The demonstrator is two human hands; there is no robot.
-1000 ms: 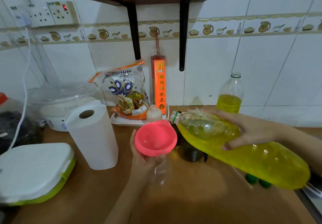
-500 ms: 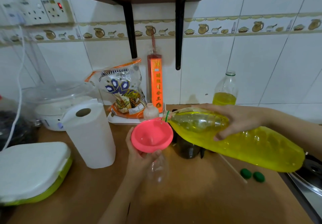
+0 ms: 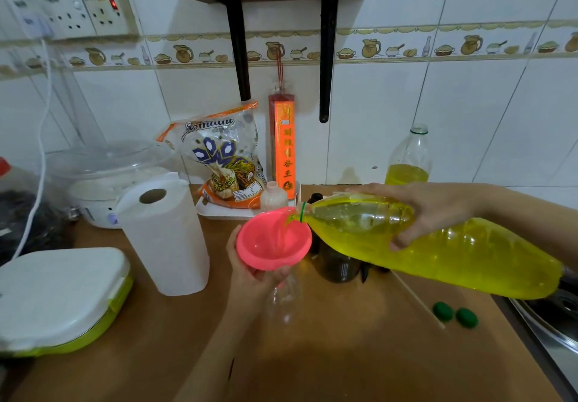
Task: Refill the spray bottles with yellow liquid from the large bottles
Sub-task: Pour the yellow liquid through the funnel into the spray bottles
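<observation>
Head view: a large clear plastic bottle (image 3: 438, 245), nearly full of yellow liquid, lies tipped almost flat above the brown desk (image 3: 344, 354), its mouth over the rim of a pink plastic funnel (image 3: 273, 242). The right hand (image 3: 428, 211) curls over its shoulder. The left hand (image 3: 253, 276) grips the funnel's base atop a small clear spray bottle (image 3: 283, 301), contents indiscernible. Far right, a second clear bottle (image 3: 408, 159) stands upright, about a third full. Two green caps (image 3: 455, 314) lie near right.
</observation>
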